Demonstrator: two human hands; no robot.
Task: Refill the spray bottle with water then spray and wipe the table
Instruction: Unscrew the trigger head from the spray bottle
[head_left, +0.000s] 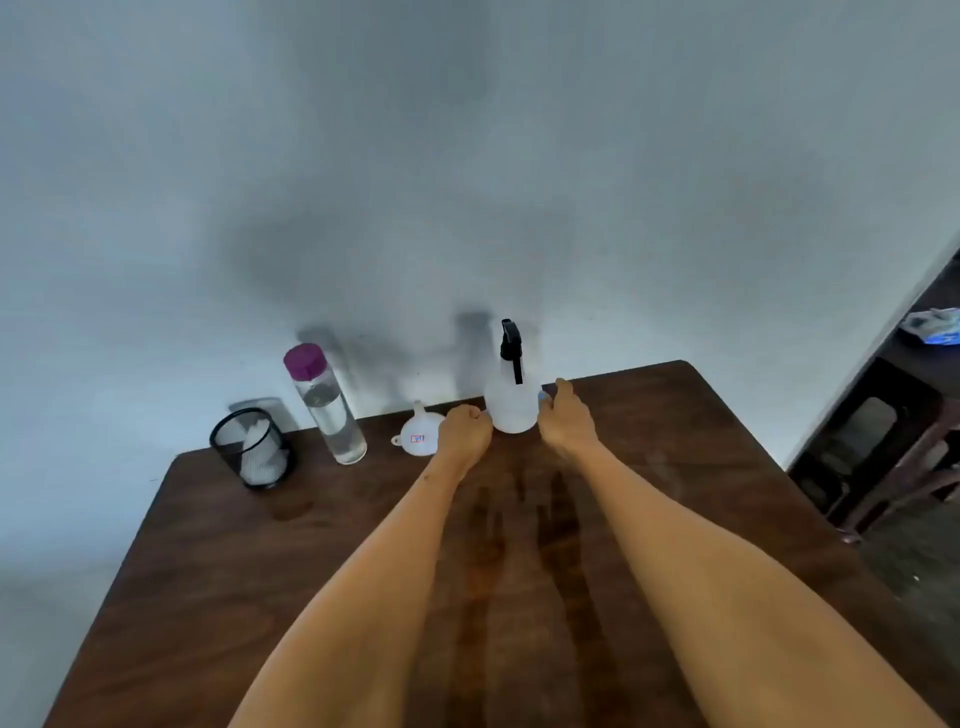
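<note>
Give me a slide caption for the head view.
Both hands flank the capped spray bottle; funnel beside it.

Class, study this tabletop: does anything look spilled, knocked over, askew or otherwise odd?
Only one thing: the white funnel lies on its side on the table, left of the spray bottle. The spray bottle, water bottle and mesh cup stand upright. Dark streaks in the wood might be dampness, but that is unclear.

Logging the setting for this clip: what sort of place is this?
Probably a plain room in a home or small office: a dark wooden table pushed against a bare pale wall, a mesh cup on it, and dark wooden furniture at the right.
</note>
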